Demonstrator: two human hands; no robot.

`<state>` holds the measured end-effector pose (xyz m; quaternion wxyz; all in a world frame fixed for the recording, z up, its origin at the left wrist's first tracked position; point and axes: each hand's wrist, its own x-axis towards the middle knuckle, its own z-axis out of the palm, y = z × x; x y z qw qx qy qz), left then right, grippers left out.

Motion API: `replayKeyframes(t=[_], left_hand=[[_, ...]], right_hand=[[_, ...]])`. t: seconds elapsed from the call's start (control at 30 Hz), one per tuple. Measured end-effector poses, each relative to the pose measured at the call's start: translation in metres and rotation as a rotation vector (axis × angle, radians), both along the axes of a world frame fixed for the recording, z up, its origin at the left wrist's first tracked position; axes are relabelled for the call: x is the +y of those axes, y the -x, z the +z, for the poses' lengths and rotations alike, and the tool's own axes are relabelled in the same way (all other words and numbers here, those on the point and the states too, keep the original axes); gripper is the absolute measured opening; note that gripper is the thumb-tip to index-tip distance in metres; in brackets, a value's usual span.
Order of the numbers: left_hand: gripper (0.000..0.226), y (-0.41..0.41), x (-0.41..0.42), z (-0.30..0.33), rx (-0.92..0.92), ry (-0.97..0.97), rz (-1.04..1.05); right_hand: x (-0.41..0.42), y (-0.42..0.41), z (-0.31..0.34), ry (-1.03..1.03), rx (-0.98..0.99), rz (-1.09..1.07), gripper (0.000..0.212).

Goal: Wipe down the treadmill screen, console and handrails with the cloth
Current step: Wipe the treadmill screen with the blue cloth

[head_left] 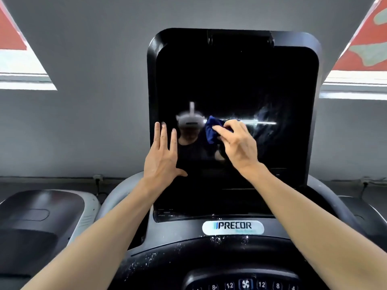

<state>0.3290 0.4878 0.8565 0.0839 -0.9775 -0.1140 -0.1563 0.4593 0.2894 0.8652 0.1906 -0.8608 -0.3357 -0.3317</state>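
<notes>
A large black treadmill screen point(234, 80) stands upright in front of me, dark and reflective. My right hand point(236, 141) grips a bunched dark blue cloth point(211, 130) and holds it against the middle of the screen. Faint streaks show on the glass to the right of the cloth. My left hand point(163, 151) lies flat with straight fingers on the screen's left edge. Below the screen sits the black console point(188, 256) with a PRECOR badge point(233, 227), speckled with white droplets or dust. A row of numbered buttons point(245, 284) runs along the bottom edge.
A grey curved handrail frame point(119, 191) rises behind my left forearm. Another machine's dark console point(41, 214) stands to the left. A grey wall point(83, 101) lies behind, with bright windows at the upper left and upper right.
</notes>
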Motion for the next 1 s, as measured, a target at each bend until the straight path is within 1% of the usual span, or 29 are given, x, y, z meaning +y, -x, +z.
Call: replayKeyframes(t=[0.07, 0.1, 0.13, 0.2, 0.27, 0.3, 0.37, 0.43, 0.47, 0.53, 0.6, 0.63, 0.67, 0.73, 0.77, 0.8, 0.83, 0.9, 0.97, 1.0], left_hand=[[0.149, 0.002, 0.003, 0.0, 0.017, -0.061, 0.003], [0.149, 0.002, 0.003, 0.001, 0.024, -0.09, 0.009], [0.149, 0.001, 0.003, 0.001, 0.039, -0.11, 0.017], [0.149, -0.001, 0.004, 0.0, 0.052, -0.116, 0.017], [0.15, 0.001, 0.004, 0.001, 0.037, -0.069, -0.001], [0.15, 0.001, 0.004, 0.002, 0.026, -0.043, -0.009], [0.151, 0.004, 0.005, 0.002, 0.01, -0.024, -0.02], [0.152, 0.007, 0.004, 0.001, -0.009, -0.015, -0.031], [0.153, 0.01, 0.003, -0.001, -0.021, 0.004, -0.032], [0.156, 0.017, 0.001, -0.01, -0.046, 0.065, -0.032], [0.157, 0.024, -0.002, -0.02, -0.022, 0.092, -0.03], [0.156, 0.027, -0.004, -0.024, 0.012, 0.082, -0.027], [0.154, 0.03, -0.006, -0.028, 0.045, 0.06, -0.021], [0.15, 0.035, -0.009, -0.035, 0.075, 0.009, 0.002], [0.148, 0.035, -0.011, -0.036, 0.075, -0.009, 0.011], [0.147, 0.035, -0.012, -0.037, 0.07, -0.017, 0.016], [0.147, 0.035, -0.012, -0.038, 0.061, -0.02, 0.017], [0.149, 0.033, -0.013, -0.039, 0.048, 0.004, 0.021], [0.15, 0.032, -0.013, -0.04, 0.042, 0.031, 0.018], [0.15, 0.032, -0.012, -0.04, 0.036, 0.033, 0.017]], right_hand=[[-0.014, 0.002, -0.002, -0.125, 0.075, -0.112, 0.043], [-0.016, 0.012, -0.012, -0.136, 0.086, -0.137, 0.043], [-0.015, 0.026, -0.026, -0.103, 0.083, -0.121, 0.041], [-0.004, 0.048, -0.047, 0.006, 0.032, 0.008, 0.038], [0.006, 0.04, -0.04, 0.077, 0.009, 0.101, 0.034], [0.007, 0.033, -0.031, 0.068, 0.008, 0.095, 0.034], [0.0, 0.026, -0.022, -0.05, 0.088, -0.025, 0.039], [-0.009, 0.036, -0.035, -0.16, 0.146, -0.132, 0.042], [-0.01, 0.048, -0.048, -0.137, 0.146, -0.127, 0.042], [-0.003, 0.068, -0.07, -0.015, 0.077, -0.003, 0.042], [0.008, 0.059, -0.065, 0.089, 0.017, 0.121, 0.041], [0.009, 0.05, -0.055, 0.102, 0.001, 0.134, 0.039], [0.006, 0.042, -0.046, 0.074, 0.014, 0.106, 0.038], [-0.01, 0.037, -0.04, -0.069, 0.109, -0.044, 0.041], [-0.019, 0.04, -0.045, -0.134, 0.139, -0.103, 0.042], [-0.024, 0.048, -0.055, -0.153, 0.15, -0.134, 0.043], [-0.024, 0.061, -0.066, -0.124, 0.149, -0.122, 0.042], [-0.009, 0.079, -0.085, -0.016, 0.093, 0.018, 0.039], [0.005, 0.079, -0.086, 0.104, 0.033, 0.182, 0.033], [0.005, 0.073, -0.082, 0.138, 0.013, 0.219, 0.03]])
